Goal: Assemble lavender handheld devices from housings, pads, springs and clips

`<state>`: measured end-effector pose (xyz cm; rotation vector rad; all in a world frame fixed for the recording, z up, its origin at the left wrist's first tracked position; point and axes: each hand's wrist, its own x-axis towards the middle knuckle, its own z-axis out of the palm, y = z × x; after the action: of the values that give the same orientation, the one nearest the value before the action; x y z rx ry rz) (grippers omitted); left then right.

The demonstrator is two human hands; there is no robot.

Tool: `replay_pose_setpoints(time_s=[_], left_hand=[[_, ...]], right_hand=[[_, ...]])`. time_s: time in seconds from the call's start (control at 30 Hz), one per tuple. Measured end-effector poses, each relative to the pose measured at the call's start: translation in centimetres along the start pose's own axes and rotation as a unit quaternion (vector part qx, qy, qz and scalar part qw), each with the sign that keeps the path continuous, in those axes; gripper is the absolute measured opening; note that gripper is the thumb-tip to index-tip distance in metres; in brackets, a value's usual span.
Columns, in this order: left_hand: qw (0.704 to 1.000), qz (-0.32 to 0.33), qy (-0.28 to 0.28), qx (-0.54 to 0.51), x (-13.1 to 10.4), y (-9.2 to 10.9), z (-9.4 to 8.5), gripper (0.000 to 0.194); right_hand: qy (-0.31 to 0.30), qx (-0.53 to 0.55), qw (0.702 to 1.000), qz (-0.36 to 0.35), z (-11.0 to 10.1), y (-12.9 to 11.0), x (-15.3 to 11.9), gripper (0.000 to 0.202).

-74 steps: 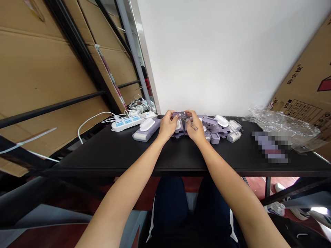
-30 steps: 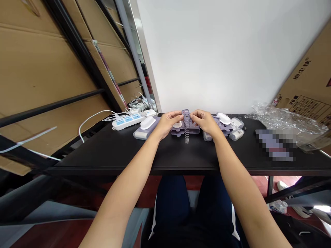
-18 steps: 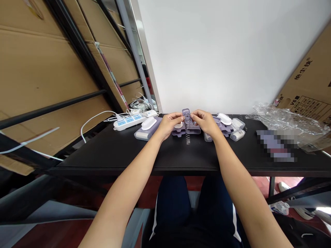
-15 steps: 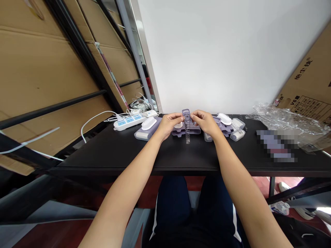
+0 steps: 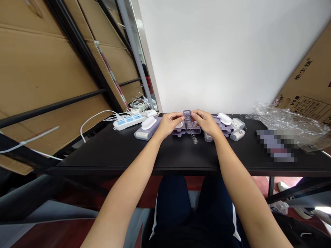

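Between my hands stands a small purple translucent part (image 5: 187, 113) with a coiled metal spring (image 5: 193, 138) hanging from it down to the right. My left hand (image 5: 172, 124) pinches the part's left side with thumb and fingertips. On the other side, my right hand (image 5: 203, 121) has its fingers closed on the part and the spring's top. Behind and below the spring lie purple open housings (image 5: 181, 131) on the black table (image 5: 111, 151). A purple case with a white oval piece (image 5: 149, 123) rests left of my left hand. The exact fingertip contact is small to see.
A white power strip (image 5: 129, 121) with cables lies at the back left. To the right are another white oval piece (image 5: 224, 119), clear-and-white parts (image 5: 237, 134), loose springs, a blurred-out item (image 5: 276, 146) and crumpled clear plastic (image 5: 284, 120). A white wall (image 5: 219, 55) rises behind.
The hanging spring has swung from straight down to a slant, its lower end now farther right. The purple part has shifted slightly right. Both hands have kept nearly the same place.
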<state>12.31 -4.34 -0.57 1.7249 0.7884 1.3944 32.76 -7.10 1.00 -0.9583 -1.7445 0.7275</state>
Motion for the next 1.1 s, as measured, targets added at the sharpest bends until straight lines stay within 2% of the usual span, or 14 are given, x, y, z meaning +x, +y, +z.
replay_pose_setpoints(time_s=[0.3,0.57,1.1], left_hand=[[0.999,0.01,-0.009,0.049,-0.1,-0.1,-0.2,0.035],[0.995,0.019,-0.047,0.086,0.0,-0.8,-0.8,0.033],[0.993,-0.002,-0.079,0.086,0.1,-1.5,-0.9,0.041]], right_hand=[[-0.019,-0.018,1.0,0.0,-0.7,-0.1,-0.1,0.033],[-0.034,-0.061,0.997,-0.021,-0.9,0.1,-0.2,0.03],[-0.033,-0.179,0.982,-0.044,-0.8,-0.5,-0.6,0.023]])
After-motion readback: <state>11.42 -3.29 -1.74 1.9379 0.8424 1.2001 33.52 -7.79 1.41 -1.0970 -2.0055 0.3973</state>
